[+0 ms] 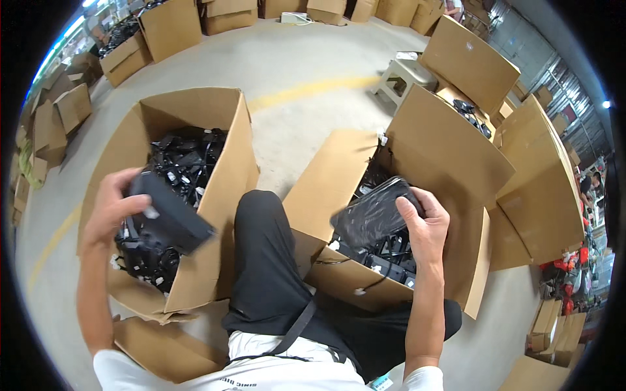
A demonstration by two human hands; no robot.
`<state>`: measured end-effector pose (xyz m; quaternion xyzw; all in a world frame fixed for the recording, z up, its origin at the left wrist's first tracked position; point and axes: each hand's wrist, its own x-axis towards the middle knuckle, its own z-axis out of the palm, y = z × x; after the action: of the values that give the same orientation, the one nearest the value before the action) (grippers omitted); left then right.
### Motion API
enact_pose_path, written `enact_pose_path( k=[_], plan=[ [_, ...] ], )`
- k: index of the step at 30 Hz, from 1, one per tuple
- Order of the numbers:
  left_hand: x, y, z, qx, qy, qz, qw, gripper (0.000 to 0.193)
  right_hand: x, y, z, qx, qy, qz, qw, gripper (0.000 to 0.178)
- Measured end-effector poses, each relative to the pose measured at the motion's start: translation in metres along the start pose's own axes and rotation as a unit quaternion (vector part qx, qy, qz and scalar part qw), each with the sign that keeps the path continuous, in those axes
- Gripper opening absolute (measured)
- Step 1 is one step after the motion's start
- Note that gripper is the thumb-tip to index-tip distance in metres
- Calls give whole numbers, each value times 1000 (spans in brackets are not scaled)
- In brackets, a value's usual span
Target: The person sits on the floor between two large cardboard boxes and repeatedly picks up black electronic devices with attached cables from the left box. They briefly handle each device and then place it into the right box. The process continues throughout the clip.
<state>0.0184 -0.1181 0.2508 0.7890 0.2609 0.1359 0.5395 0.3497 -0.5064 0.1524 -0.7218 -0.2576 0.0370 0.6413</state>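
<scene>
My left hand (pixel 117 203) grips one end of a black rectangular box-shaped device (pixel 171 215), tilted over the left cardboard box (pixel 242 140). Below it lies a heap of black devices and cables (pixel 186 159) with white connectors. On the other side, my right hand (pixel 427 225) is closed on the edge of a flat, shiny black device (pixel 372 212), possibly wrapped in clear film. It is held above the right cardboard box (pixel 329 173), where black devices and cables (pixel 388 260) with white plugs show underneath. The exact kind of either held device cannot be made out.
My bent legs (pixel 264 241) lie between the two boxes. A pale stool (pixel 407 75) stands beyond the right box. Tall cartons (pixel 538 182) crowd the right side, and more boxes (pixel 171 29) line the far floor. One loose cable (pixel 378 281) hangs over the right box's near edge.
</scene>
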Motion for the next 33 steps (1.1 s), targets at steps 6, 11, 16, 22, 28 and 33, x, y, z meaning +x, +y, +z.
enact_pose_path(
  k=[6,11,16,22,28,33],
  plan=[
    [39,55,151,-173,-236,14,956,48,-11,-54,39,-38,29,-63,997,31],
    [69,45,245,-429,-160,81,885,49,-36,-34,21,123,253,-38,959,37],
    [56,31,315,-311,-84,160,933,66,-89,8,18,329,232,56,914,46],
    [19,22,335,-232,-132,90,960,82,-121,7,0,141,153,81,975,68],
    [9,-9,344,-248,-150,-13,957,64,-146,28,5,189,163,97,963,64],
    [25,6,332,-137,-235,-2,962,69,-136,35,-49,172,-74,198,962,62]
  ],
)
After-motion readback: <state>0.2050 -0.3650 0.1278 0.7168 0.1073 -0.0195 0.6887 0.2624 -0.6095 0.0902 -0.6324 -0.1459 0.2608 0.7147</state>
